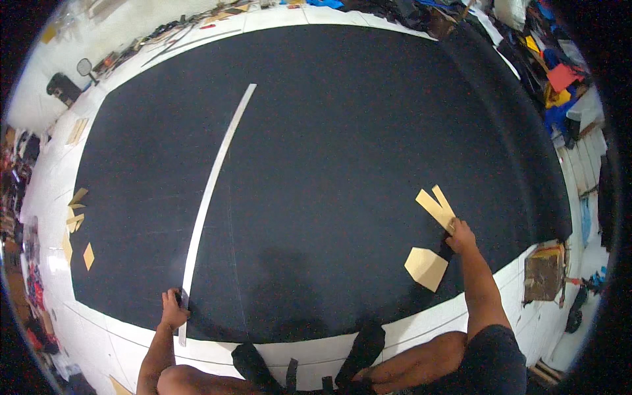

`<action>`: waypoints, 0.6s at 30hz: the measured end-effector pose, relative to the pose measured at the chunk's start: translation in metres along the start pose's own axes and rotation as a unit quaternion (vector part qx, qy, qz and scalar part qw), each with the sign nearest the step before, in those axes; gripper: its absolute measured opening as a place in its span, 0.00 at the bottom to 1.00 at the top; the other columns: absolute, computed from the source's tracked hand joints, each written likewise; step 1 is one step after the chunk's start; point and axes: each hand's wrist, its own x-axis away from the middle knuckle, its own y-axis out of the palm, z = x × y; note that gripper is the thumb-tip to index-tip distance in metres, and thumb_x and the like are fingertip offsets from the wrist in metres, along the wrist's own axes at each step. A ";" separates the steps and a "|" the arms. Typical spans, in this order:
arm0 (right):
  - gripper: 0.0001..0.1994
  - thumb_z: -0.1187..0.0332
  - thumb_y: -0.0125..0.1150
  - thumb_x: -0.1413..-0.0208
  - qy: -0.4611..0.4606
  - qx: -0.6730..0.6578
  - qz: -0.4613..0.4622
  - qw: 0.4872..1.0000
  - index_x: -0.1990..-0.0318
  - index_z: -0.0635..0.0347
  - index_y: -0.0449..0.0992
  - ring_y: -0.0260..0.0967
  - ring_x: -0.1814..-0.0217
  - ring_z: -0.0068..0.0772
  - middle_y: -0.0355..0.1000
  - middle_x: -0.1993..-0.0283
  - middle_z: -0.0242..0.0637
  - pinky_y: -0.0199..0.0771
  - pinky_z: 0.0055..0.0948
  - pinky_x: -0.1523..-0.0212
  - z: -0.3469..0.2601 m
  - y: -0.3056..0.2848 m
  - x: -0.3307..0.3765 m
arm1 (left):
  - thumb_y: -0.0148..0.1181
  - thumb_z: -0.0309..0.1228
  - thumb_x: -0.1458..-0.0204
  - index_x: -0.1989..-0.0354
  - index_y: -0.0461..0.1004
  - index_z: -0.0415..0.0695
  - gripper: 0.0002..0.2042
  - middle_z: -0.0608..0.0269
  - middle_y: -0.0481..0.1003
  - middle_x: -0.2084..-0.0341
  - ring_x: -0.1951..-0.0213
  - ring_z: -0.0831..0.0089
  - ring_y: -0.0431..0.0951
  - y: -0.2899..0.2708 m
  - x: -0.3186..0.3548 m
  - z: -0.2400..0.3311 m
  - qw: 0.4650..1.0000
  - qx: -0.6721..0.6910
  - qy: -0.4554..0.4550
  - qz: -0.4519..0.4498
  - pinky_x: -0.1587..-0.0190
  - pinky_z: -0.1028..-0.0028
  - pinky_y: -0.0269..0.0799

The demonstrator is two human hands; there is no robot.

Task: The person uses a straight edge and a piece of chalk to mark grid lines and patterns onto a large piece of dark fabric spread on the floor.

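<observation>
A broad black sheet (368, 131) covers most of the white floor (421, 324), and a long pale straightedge (199, 224) lies across its left part, running from the near edge up toward the far side. The left hand (174, 311) is at the near end of this bar, its fingers curled close together beside and partly over it; whether they pinch it or only press down, I cannot tell. The right hand (461, 236), at the near right, pinches the near ends of two pale yellow strips (434, 208), which fan apart toward the far side. A five-sided yellow piece (426, 268) lies on the sheet just left of that forearm, and a small diamond-shaped piece (89, 257) sits by the far left-hand margin.

The likeliest trouble, as I judge it, is the bar swinging askew: only its near end has a hand by it, so a small nudge there would carry the far end well sideways. The sheet could also ruck if a foot (372, 342) or a hand dragged its near edge — and the faint pale lines (232, 250) right of the bar might smudge under a sliding palm. The fanned strips could slip apart, should the pinch loosen
</observation>
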 end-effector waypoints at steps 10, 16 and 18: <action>0.29 0.65 0.77 0.60 0.050 -0.033 -0.041 0.997 0.51 0.62 0.68 0.68 0.39 0.55 0.70 0.44 0.49 0.72 0.46 0.41 0.016 -0.007 0.005 | 0.61 0.18 0.67 0.43 0.63 0.42 0.35 0.42 0.64 0.53 0.49 0.42 0.67 0.010 0.014 0.036 0.997 0.073 0.030 0.002 0.44 0.56 0.69; 0.30 0.70 0.75 0.58 0.066 -0.090 -0.052 0.992 0.49 0.62 0.63 0.73 0.47 0.56 0.73 0.52 0.49 0.74 0.45 0.45 -0.032 -0.006 0.024 | 0.60 0.17 0.65 0.40 0.62 0.44 0.36 0.40 0.62 0.51 0.48 0.40 0.68 0.015 0.012 -0.004 0.997 0.062 0.032 0.032 0.43 0.56 0.69; 0.28 0.72 0.72 0.55 0.052 -0.147 -0.062 0.986 0.49 0.61 0.62 0.74 0.51 0.53 0.74 0.56 0.47 0.75 0.43 0.47 -0.044 -0.002 0.031 | 0.60 0.16 0.65 0.39 0.62 0.45 0.36 0.40 0.61 0.50 0.49 0.40 0.68 0.012 0.014 -0.013 0.996 0.062 0.046 0.035 0.43 0.56 0.69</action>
